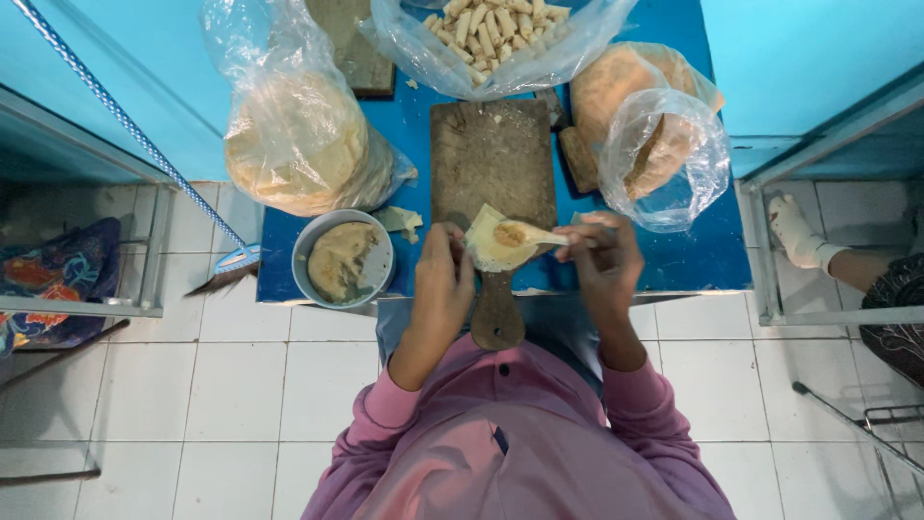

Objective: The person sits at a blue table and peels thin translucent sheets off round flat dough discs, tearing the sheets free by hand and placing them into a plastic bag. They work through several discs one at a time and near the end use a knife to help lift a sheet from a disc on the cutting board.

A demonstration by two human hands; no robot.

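Observation:
My left hand [444, 274] holds a thin pale dough wrapper [491, 248] over the handle end of a wooden cutting board [491, 154]. My right hand [602, 255] grips a pale spoon [527, 234] whose tip carries a dab of brown filling onto the wrapper. Both hands hover at the near edge of a blue table [703, 255]. A round metal bowl [377, 265] of tan filling sits just left of my left hand.
A plastic bag of stacked round wrappers [294, 144] lies at the left of the table. A bag of finished rolled pieces [491, 34] sits at the back, two more bags [659, 144] at the right. Another person's foot [799, 236] shows at the right. White tiled floor surrounds.

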